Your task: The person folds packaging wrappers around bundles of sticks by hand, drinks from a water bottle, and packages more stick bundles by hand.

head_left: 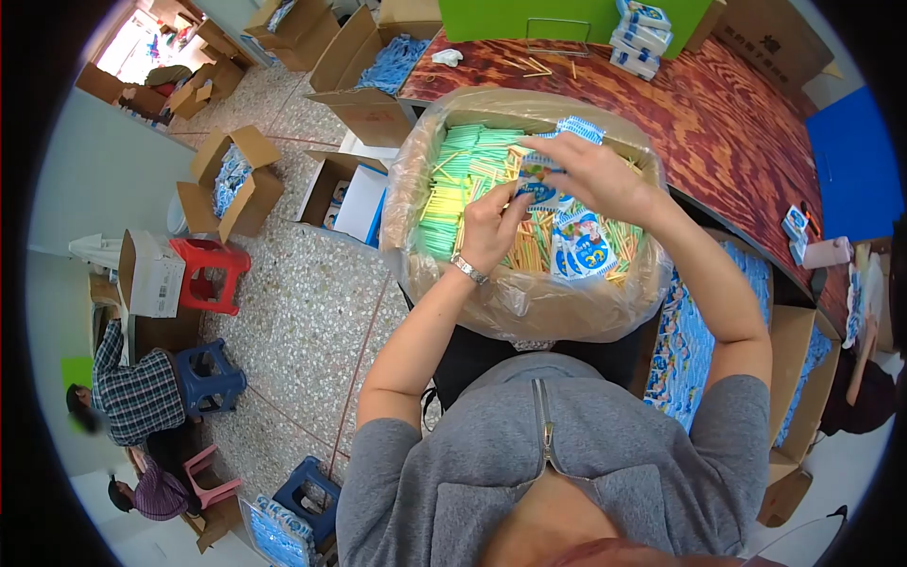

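A small blue-and-white printed packet (540, 181) is held up over a plastic-lined carton (529, 317) full of thin sticks. My left hand (488, 229), with a metal watch on the wrist, pinches the packet's lower left side. From the right, my right hand (605, 180) reaches across it, fingers bent against its right side and upper edge. Beneath my hands lie green sticks (463, 151), yellow sticks (444, 201) and orange-tan sticks (529, 248). More printed packets (583, 248) rest on the sticks, nearer to me. Another packet (581, 129) lies behind my right hand.
A red-brown patterned table (699, 123) holds stacked packets (641, 42) and loose sticks (529, 66). Right of me stands a carton of packets (690, 331). Open cartons (231, 180), a red stool (210, 274) and a blue stool (210, 378) are leftward. Other people (142, 397) sit nearby.
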Available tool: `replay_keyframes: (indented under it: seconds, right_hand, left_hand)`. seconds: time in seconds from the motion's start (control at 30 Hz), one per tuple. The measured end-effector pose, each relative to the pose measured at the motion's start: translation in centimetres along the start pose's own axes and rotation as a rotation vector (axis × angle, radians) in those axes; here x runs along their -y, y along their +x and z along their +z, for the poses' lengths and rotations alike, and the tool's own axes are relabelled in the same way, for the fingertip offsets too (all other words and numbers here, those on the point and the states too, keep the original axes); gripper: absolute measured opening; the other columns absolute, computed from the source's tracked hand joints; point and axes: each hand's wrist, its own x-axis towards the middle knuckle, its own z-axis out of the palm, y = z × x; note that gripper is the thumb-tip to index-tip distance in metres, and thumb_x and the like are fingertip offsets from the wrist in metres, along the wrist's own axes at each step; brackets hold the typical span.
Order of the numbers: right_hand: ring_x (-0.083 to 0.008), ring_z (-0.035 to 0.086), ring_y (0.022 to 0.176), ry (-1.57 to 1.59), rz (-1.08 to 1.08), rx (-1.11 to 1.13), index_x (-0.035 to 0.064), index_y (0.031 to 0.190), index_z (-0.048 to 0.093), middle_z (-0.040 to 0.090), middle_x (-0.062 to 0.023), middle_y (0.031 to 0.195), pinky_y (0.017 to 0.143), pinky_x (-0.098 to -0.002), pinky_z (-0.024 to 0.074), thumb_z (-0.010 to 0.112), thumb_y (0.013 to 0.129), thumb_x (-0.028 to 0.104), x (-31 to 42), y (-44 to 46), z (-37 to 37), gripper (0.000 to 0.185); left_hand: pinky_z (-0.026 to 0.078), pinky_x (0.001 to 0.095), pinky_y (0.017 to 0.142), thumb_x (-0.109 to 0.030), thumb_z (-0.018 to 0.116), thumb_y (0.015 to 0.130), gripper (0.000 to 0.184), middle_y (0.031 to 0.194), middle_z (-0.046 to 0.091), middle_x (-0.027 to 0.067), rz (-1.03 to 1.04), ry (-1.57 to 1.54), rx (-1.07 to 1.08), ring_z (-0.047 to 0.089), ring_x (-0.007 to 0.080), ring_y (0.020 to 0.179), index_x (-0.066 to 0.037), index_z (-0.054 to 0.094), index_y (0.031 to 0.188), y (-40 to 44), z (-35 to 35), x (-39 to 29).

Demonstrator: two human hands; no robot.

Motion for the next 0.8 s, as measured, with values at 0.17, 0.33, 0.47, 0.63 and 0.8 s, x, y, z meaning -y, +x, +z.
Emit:
replay_keyframes:
  seconds: [0.17, 0.33, 0.47, 0.63, 0.8]
  right_hand:
    - [-0.036, 0.063, 0.094, -0.029, 0.169, -0.188, 0.002, 0.112, 0.062, 0.066, -0.017, 0.1, 0.08, -0.0411, 0.0505, 0.068, 0.084, 0.014, -4.6, -2.5, 2.6, 0.03]
    - [-0.0349, 0.063, 0.088, -0.309, 0.374, -0.263, 0.0036, 0.112, 0.061, 0.064, -0.016, 0.092, 0.076, -0.0428, 0.0508, 0.067, 0.086, 0.019, -4.0, -4.2, 3.8, 0.03]
    - [-0.0304, 0.064, 0.08, -0.29, 0.467, 0.113, 0.0054, 0.097, 0.061, 0.064, -0.014, 0.084, 0.07, -0.0419, 0.0504, 0.073, 0.081, 0.029, -5.6, -7.8, 3.8, 0.032]
    - [-0.0327, 0.064, 0.081, -0.127, 0.671, 0.191, 0.0062, 0.093, 0.062, 0.065, -0.0157, 0.09, 0.069, -0.0415, 0.0496, 0.075, 0.078, 0.03, -4.0, -8.5, 4.3, 0.031]
    - [-0.0306, 0.064, 0.077, 0.011, 0.596, 0.074, 0.0058, 0.092, 0.062, 0.064, -0.0137, 0.083, 0.067, -0.0408, 0.0484, 0.074, 0.079, 0.021, -3.9, -9.0, 3.3, 0.023]
  left_hand:
    - [0.053, 0.0352, 0.072, -0.011, 0.065, 0.087, 0.024, 0.097, 0.067, 0.0116, 0.288, 0.354, -0.06, 0.064, 0.0247, 0.087, -0.004, 0.066, 0.11, 0.5, 0.8, 0.2]
    - [0.053, 0.0358, 0.078, -0.012, 0.064, 0.082, 0.024, 0.107, 0.065, 0.0076, 0.458, 0.592, 0.267, 0.061, 0.0255, 0.095, -0.008, 0.066, 0.106, 0.0, 2.4, 0.9]
    - [0.053, 0.0368, 0.078, -0.014, 0.066, 0.084, 0.023, 0.105, 0.067, 0.0057, 0.361, 0.585, 0.267, 0.062, 0.0262, 0.093, -0.01, 0.067, 0.106, -0.1, 3.0, 1.5]
    - [0.053, 0.0373, 0.079, -0.014, 0.066, 0.084, 0.023, 0.105, 0.068, 0.0066, 0.362, 0.579, 0.257, 0.062, 0.027, 0.093, -0.009, 0.067, 0.106, -0.1, 3.2, 1.6]
    - [0.052, 0.0378, 0.08, -0.014, 0.066, 0.085, 0.023, 0.106, 0.067, 0.0075, 0.336, 0.544, 0.257, 0.062, 0.028, 0.095, -0.008, 0.067, 0.107, -0.1, 2.9, 1.1]
